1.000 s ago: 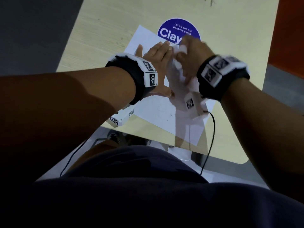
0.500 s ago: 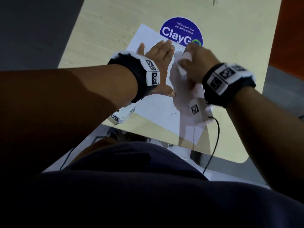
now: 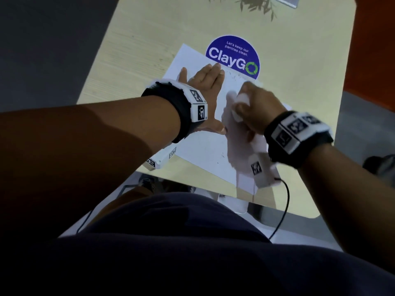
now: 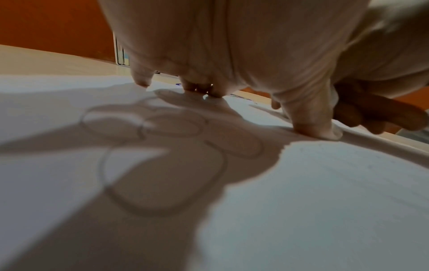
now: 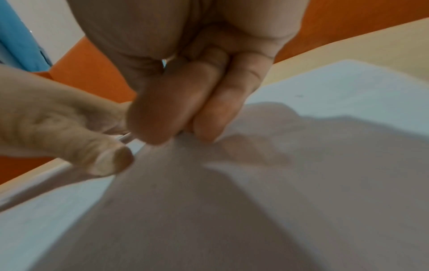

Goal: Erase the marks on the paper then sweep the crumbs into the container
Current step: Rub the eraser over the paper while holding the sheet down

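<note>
A: Where is the paper [image 3: 198, 150]?

B: It lies flat on the pale wooden tabletop [image 3: 136, 50], in the middle of the head view, its far edge overlapping a round blue sticker [image 3: 233, 55] that reads "ClayGo".

A: And the left hand [image 3: 203, 86]?

B: Spread flat with straight fingers, palm down on the upper left part of the sheet, pressing it to the tabletop. In the left wrist view the fingertips [image 4: 318, 130] touch the paper, and faint pencil loops [image 4: 162, 155] show beneath the palm.

A: The right hand [image 3: 254, 110]?

B: Just right of centre, fingers curled and pinched around a white eraser [image 3: 239, 98], held down against the paper. The right wrist view is blurred, so the eraser itself is hard to make out there.

A: Any crumbs?

B: Small dark specks [image 3: 235, 76] lie on the paper near its far edge, just below the sticker. I cannot make out a container for certain.
</note>
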Demonstrator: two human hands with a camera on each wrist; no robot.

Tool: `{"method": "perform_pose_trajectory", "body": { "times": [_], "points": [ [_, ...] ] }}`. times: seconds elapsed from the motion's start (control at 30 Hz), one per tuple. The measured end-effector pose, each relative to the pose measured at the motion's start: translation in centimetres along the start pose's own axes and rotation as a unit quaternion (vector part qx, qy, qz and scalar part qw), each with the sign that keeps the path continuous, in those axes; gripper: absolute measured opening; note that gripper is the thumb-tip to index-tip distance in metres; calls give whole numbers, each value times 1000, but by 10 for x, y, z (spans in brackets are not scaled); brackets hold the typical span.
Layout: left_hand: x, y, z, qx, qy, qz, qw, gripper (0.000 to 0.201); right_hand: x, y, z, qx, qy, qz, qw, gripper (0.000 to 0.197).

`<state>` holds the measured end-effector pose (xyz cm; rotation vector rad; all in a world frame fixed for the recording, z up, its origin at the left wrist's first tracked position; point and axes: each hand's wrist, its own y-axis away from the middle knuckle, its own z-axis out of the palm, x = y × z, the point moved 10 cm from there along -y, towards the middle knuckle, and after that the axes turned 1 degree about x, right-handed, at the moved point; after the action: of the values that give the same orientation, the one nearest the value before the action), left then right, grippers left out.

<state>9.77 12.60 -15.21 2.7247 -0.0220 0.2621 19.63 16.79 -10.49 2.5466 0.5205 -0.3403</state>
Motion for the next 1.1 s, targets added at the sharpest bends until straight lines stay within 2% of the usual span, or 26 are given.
{"method": "perform_pose_trajectory", "body": {
  "times": [0.07, 0.2, 0.37, 0.53, 0.67, 0.83, 1.0, 1.1],
  "points": [
    [0, 1, 1, -2, 5, 1, 1000, 125, 6, 4, 4, -14, -3, 13, 1000, 15],
    [2, 1, 0, 1, 12, 2, 1000, 124, 1, -16, -20, 46, -23, 4, 999, 27],
    [1, -1, 1, -1, 4, -1, 1000, 125, 9, 11, 9, -19, -32, 23, 999, 14],
    [1, -1, -1, -2, 5, -1, 1000, 125, 6, -9, -17, 44, -40, 17, 998, 24],
    [0, 0, 1, -3, 1, -3, 1000, 124, 8, 15, 8, -19, -54, 27, 998, 10],
    [1, 5, -7, 16, -19, -3, 1000, 122, -16, -24, -17, 22, -42, 4, 999, 26],
    [-7, 19, 1, 7, -8, -30, 1000, 117, -7, -29, -13, 28, -60, 14, 998, 23],
    [-7, 21, 2, 11, 4, -31, 999, 117, -12, -21, -1, 8, -41, -7, 999, 13]
  ]
}}
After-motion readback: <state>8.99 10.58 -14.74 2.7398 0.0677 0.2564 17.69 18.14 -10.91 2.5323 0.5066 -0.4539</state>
